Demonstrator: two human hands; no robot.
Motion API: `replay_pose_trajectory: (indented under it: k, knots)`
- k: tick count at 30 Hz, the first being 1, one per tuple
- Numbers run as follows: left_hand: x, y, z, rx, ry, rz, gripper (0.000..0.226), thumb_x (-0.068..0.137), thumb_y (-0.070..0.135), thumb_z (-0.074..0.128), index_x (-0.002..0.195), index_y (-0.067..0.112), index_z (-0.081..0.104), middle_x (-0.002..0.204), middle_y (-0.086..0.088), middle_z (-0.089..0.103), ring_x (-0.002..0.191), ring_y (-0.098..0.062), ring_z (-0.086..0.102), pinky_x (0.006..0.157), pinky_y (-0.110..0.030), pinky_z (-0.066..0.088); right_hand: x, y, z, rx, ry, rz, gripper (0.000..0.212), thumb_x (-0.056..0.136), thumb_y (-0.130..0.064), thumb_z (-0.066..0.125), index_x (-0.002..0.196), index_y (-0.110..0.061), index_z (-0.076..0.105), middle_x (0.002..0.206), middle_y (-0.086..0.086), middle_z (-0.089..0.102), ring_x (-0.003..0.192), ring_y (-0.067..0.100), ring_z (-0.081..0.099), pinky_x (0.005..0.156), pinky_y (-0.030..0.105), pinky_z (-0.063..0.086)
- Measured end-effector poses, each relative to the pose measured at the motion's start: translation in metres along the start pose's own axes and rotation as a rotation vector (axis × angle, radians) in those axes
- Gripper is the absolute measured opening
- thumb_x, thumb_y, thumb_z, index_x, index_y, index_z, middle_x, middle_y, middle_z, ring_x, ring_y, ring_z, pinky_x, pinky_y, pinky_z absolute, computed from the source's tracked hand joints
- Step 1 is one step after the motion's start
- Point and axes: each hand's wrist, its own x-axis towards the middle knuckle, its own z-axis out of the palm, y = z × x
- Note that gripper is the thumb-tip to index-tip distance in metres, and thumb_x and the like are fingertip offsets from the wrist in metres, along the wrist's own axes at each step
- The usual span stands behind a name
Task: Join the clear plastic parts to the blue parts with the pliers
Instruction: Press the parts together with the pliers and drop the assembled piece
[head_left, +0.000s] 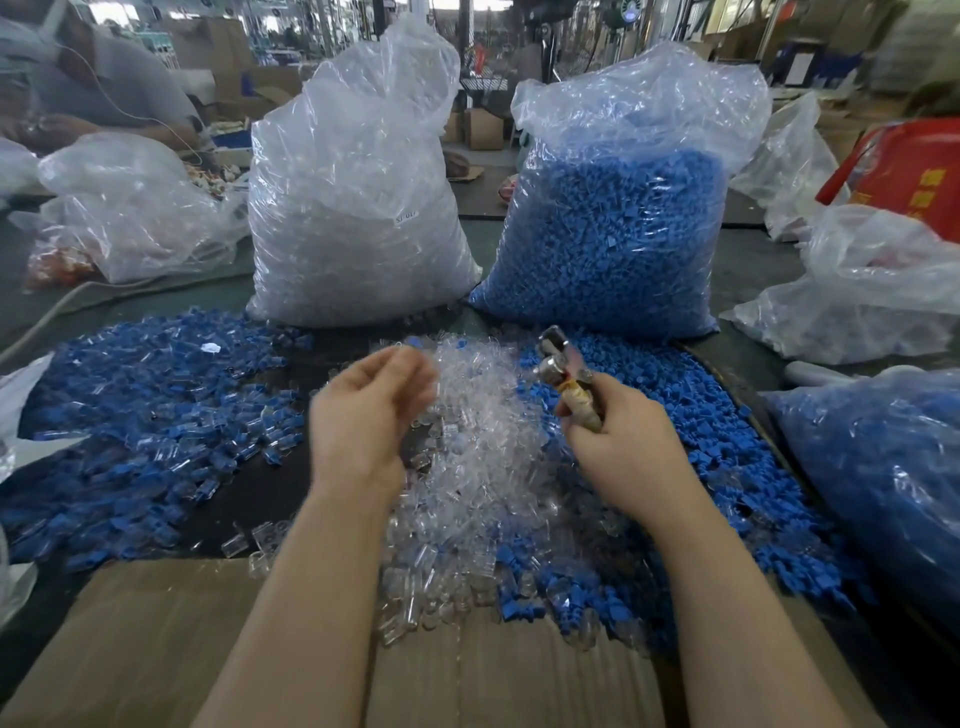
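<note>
A heap of clear plastic parts (483, 457) lies in the middle of the table. Loose blue parts (727, 457) are piled to its right. On the left lies a spread of joined blue-and-clear pieces (156, 405). My right hand (623, 447) grips the taped handles of the metal pliers (561, 364), whose jaws point up and away. Blurred by motion, my left hand (369, 415) hovers over the left edge of the clear heap with fingers loosely curled; whether it holds a part I cannot tell.
Two tall bags stand behind the heaps: one of clear parts (353, 208), one of blue parts (613, 228). Another bag of blue parts (883, 467) sits at the right. Flat cardboard (156, 649) covers the near table edge. A person (93, 78) sits at the far left.
</note>
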Motion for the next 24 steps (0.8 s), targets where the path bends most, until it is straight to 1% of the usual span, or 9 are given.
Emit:
replay_pose_trajectory:
  k: [3,5,10,14,16,18,19,21,24]
  knots:
    - [0.013,0.014,-0.025,-0.371,0.274,-0.105,0.008,0.085,0.005,0.069,0.093,0.005,0.066,0.076,-0.006,0.076,0.07,-0.011,0.074,0.06,-0.019,0.057,0.003,0.011,-0.006,-0.116,0.088,0.082,0.006,0.09,-0.028,0.056,0.084,-0.026,0.054,0.069,-0.007,0.059,0.061,0.014,0.054,0.05,0.03,0.036]
    - [0.019,0.019,-0.041,-0.568,0.367,-0.146,0.01,0.088,0.006,0.066,0.098,0.004,0.064,0.073,-0.007,0.075,0.069,-0.011,0.074,0.059,-0.019,0.057,0.004,0.015,-0.009,-0.173,0.122,0.125,0.013,0.091,-0.03,0.056,0.08,-0.026,0.05,0.067,-0.006,0.058,0.06,0.014,0.052,0.049,0.028,0.031]
    - [0.028,0.024,-0.068,-0.87,0.534,-0.197,0.011,0.096,0.005,0.057,0.103,-0.002,0.064,0.093,-0.012,0.073,0.074,-0.015,0.074,0.049,-0.019,0.054,0.003,0.022,-0.012,-0.267,0.178,0.223,0.018,0.091,-0.03,0.055,0.077,-0.023,0.048,0.068,-0.003,0.057,0.059,0.015,0.05,0.048,0.027,0.028]
    - [0.03,0.028,-0.077,-1.055,0.606,-0.148,0.012,0.097,0.002,0.055,0.097,-0.004,0.066,0.082,-0.015,0.073,0.067,-0.019,0.074,0.047,-0.022,0.055,0.003,0.023,-0.013,-0.305,0.206,0.286,0.018,0.092,-0.03,0.055,0.076,-0.022,0.048,0.068,-0.002,0.056,0.059,0.016,0.048,0.048,0.027,0.027]
    - [0.03,0.028,-0.079,-1.044,0.588,-0.137,0.011,0.096,0.002,0.057,0.1,-0.003,0.066,0.082,-0.013,0.073,0.068,-0.018,0.073,0.049,-0.022,0.056,0.002,0.024,-0.014,-0.305,0.233,0.313,0.019,0.093,-0.029,0.054,0.076,-0.021,0.047,0.068,0.0,0.054,0.059,0.017,0.048,0.048,0.028,0.028]
    - [0.03,0.028,-0.079,-0.864,0.519,-0.149,0.012,0.093,0.003,0.061,0.105,0.002,0.065,0.087,-0.008,0.073,0.069,-0.012,0.073,0.054,-0.018,0.056,0.002,0.024,-0.016,-0.296,0.264,0.338,0.02,0.093,-0.027,0.054,0.076,-0.02,0.047,0.068,0.001,0.054,0.058,0.018,0.047,0.048,0.029,0.028]
    - [0.03,0.028,-0.077,-0.681,0.47,-0.156,0.014,0.092,0.004,0.064,0.106,0.006,0.067,0.089,-0.004,0.073,0.072,-0.009,0.072,0.059,-0.017,0.056,0.001,0.024,-0.017,-0.292,0.277,0.352,0.019,0.092,-0.027,0.055,0.077,-0.019,0.049,0.069,0.002,0.054,0.059,0.019,0.047,0.049,0.03,0.028]
    - [0.029,0.028,-0.068,-0.143,0.346,-0.124,0.017,0.089,0.009,0.068,0.102,0.019,0.07,0.091,0.003,0.071,0.078,-0.005,0.066,0.067,-0.018,0.053,0.0,0.025,-0.02,-0.303,0.288,0.383,0.017,0.092,-0.027,0.056,0.08,-0.017,0.05,0.07,0.002,0.053,0.058,0.019,0.043,0.051,0.032,0.028]
    - [0.024,0.023,-0.055,0.589,0.132,0.016,0.019,0.082,0.012,0.076,0.089,0.029,0.072,0.089,0.008,0.069,0.082,-0.007,0.06,0.066,-0.021,0.042,-0.001,0.026,-0.022,-0.352,0.255,0.417,0.016,0.091,-0.026,0.055,0.081,-0.016,0.048,0.071,0.003,0.051,0.059,0.022,0.042,0.052,0.032,0.028]
